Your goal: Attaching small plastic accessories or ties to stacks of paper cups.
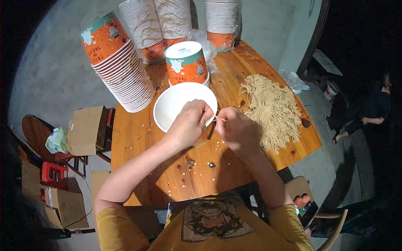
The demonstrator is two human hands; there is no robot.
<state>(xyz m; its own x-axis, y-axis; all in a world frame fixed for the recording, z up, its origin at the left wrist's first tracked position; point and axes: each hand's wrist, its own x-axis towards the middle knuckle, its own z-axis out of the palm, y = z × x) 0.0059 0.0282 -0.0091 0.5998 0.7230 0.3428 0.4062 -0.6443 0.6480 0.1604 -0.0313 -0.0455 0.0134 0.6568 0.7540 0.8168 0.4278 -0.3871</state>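
A white paper bucket (178,100) lies with its round mouth toward me, and its outer side is mostly hidden. My left hand (188,123) is at the bucket's near right rim with its fingers pinched together. Close beside it, my right hand (237,129) is also closed in a pinch. Between the two sets of fingertips runs a short piece of tan cord (216,117). Whether the cord passes through the rim is hidden by the fingers. To the right of my right hand lies a loose heap of tan cords (274,113).
An upturned orange and green bucket (187,69) stands behind the white one. A leaning stack of nested buckets (123,77) is at the left, with bagged stacks (220,21) farther back. Small white dots litter the wooden table (167,175). Another person (372,108) is at far right.
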